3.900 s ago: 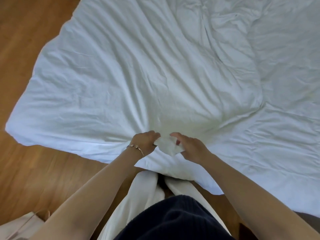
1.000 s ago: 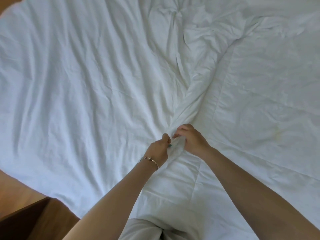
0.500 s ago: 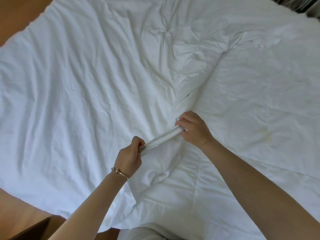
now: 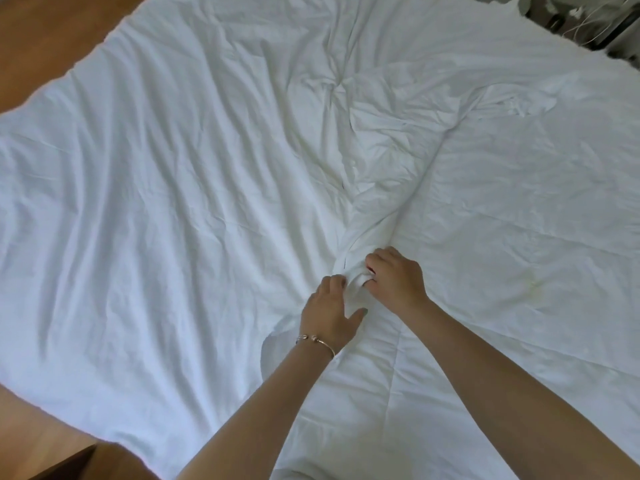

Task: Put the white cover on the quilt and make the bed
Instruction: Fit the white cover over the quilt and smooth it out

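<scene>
**Both hands at the gathered edge of the cover**

My right hand (image 4: 396,280) has its fingers curled round a bunched fold of the white cover (image 4: 145,188), where the cloth twists into a ridge that runs up and away from my knuckles. My left hand (image 4: 329,311) lies just beside it, palm down on the cloth, fingertips touching the same bunch and thumb spread outward; whether those fingers pinch the fabric or merely press it I cannot tell. A thin bracelet (image 4: 317,342) circles my left wrist. The cover lies spread and creased across the left and middle of the bed, its near edge hanging toward the wooden floor (image 4: 45,39). The quilt (image 4: 519,237), stitched in seams, lies exposed to the right of the ridge and beneath my forearms.
</scene>
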`<state>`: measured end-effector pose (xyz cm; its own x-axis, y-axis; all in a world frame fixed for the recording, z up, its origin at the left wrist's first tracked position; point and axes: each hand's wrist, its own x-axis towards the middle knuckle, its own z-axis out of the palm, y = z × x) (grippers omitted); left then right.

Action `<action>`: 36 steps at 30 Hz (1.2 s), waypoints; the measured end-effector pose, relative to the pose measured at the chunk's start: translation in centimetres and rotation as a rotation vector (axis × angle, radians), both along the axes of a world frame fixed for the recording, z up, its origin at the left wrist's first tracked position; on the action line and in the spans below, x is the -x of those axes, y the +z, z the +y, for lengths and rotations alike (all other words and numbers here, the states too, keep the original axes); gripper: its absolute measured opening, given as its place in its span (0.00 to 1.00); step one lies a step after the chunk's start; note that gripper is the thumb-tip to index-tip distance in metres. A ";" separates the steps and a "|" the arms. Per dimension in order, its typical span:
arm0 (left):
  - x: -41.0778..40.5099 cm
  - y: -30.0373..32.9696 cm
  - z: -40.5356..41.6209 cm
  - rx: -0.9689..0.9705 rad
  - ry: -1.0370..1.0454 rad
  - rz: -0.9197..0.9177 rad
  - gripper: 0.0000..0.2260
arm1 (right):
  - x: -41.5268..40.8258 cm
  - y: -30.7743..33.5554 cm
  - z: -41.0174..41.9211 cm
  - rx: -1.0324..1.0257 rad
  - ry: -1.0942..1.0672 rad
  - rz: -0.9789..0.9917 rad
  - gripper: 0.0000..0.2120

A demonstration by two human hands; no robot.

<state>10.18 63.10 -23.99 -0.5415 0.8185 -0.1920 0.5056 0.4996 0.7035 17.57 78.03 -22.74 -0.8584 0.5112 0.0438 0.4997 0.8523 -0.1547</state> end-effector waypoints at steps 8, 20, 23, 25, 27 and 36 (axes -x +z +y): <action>3.0 0.2 2.7 -0.173 -0.158 -0.264 0.12 | -1.6 -0.2 3.2 0.363 0.080 -0.144 0.07; 6.4 0.6 -1.7 -0.422 0.153 -0.321 0.08 | 6.6 -0.6 5.2 0.546 -0.018 0.090 0.30; 7.4 0.3 -1.6 -0.106 0.240 -0.102 0.05 | 7.3 -1.4 4.7 0.519 -0.066 0.034 0.39; 9.2 -1.1 -2.5 0.261 0.315 0.073 0.09 | 7.8 -2.5 4.8 0.499 -0.097 -0.147 0.38; 11.6 -2.9 -3.0 0.616 0.368 0.087 0.16 | 7.9 -4.1 4.8 0.479 -0.147 -0.286 0.33; 11.4 -3.8 16.6 0.052 -0.155 0.201 0.20 | 9.1 -7.7 9.1 0.441 -0.467 0.159 0.27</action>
<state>-1.21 79.65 -27.77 -0.4418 0.8866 -0.1367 0.7063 0.4377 0.5564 8.49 87.15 -30.46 -0.5427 0.8270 -0.1467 0.7436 0.3919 -0.5417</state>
